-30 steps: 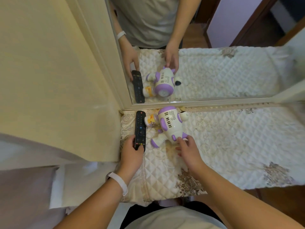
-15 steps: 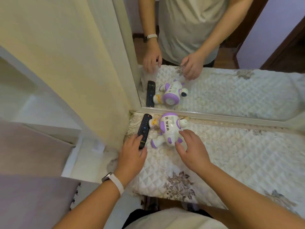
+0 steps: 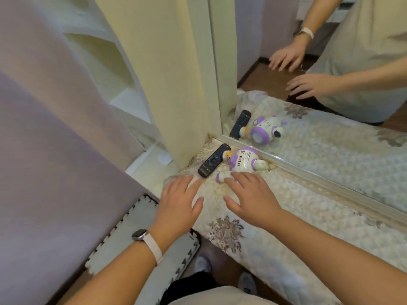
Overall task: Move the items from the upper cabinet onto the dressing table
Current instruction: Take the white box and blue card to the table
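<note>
Hovering over the dressing table point(image 3: 297, 219) near frame centre, both hands are spread flat and empty, fingers apart, gripping nothing. Left hand point(image 3: 178, 205) sits at the table's left edge, fingertips just short of the remote point(image 3: 213, 160); a watch point(image 3: 147, 238) with a pale strap is on that wrist. Right hand point(image 3: 253, 198) is just right of it, its fingertips at the lower end of the toy robot point(image 3: 241, 160); cannot tell if touching. Black remote lies diagonally on the quilted cover, close to the cream cabinet side point(image 3: 167, 69) in the back-left corner. White and purple toy robot lies on its side right beside the remote, touching it, up against the mirror point(image 3: 330, 133) frame. Mirror at upper right reflects both items and hands. Foam mat point(image 3: 132, 234) on floor, lower left.
</note>
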### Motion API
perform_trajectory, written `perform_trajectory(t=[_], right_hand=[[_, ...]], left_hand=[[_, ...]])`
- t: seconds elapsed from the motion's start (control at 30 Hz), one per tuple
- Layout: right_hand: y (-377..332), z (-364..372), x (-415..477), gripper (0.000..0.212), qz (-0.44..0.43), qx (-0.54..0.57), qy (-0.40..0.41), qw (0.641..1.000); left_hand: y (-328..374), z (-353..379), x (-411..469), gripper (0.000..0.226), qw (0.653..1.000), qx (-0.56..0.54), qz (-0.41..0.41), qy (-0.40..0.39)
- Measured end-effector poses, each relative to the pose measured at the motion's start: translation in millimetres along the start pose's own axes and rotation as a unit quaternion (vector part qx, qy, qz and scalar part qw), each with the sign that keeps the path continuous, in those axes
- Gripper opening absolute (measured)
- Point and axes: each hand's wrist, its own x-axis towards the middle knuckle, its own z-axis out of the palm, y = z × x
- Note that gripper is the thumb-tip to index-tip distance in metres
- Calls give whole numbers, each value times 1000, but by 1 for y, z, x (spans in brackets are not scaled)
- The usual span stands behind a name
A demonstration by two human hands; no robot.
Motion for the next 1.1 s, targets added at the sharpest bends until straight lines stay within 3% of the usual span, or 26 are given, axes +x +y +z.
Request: perform_trajectory(t=[0.27,0.47,0.63,0.93,1.1], right_hand=[[-71,-7,16,47,-159,-9,-12,987],[-174,-2,10,47,-307,-10,-41,951],[-285,14,-32,49,-428,6,-48,902],[-483,28,-159,52,-566,31,-44,823],[-571,32,-227,51,-637,55,-47,767]], left_hand=[[-18,-53,-76,46,992,65,-104,15],[-45,-96,-187,40,971,103,-210,57],[-51,-128,-320,42,937,143,-308,79],[-37,-182,-561,45,867,161,-460,102],[-16,-206,-670,46,809,170,-550,116]])
